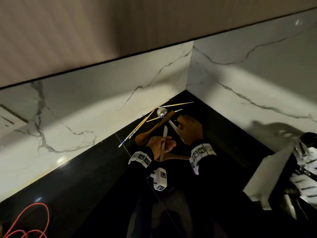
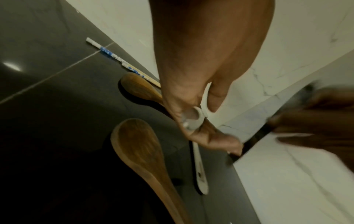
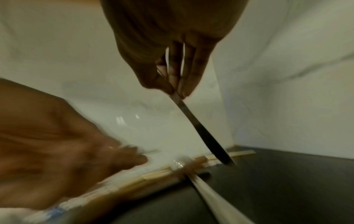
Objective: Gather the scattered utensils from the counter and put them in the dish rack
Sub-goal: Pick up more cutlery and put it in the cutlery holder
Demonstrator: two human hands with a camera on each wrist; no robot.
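My left hand (image 1: 167,142) grips a silver table knife (image 1: 165,133) by its middle, blade pointing up toward the wall; its end shows between the fingers (image 2: 193,119). My right hand (image 1: 179,122) pinches a slim dark metal utensil (image 3: 201,128) by one end, its other end hanging down over the counter. Beneath it lies a steel ladle (image 1: 162,112), its handle (image 3: 220,204) running toward me. Two wooden spoons (image 1: 154,129) (image 2: 139,151) lie on the black counter under my hands. Several chopsticks (image 1: 137,129) are strewn along the wall.
The black counter (image 1: 85,186) ends in a corner of white marble wall (image 1: 120,86). At the right edge stands the dish rack (image 1: 307,170) with shiny items, behind a white block (image 1: 267,177). A red cable (image 1: 34,219) loops at the lower left.
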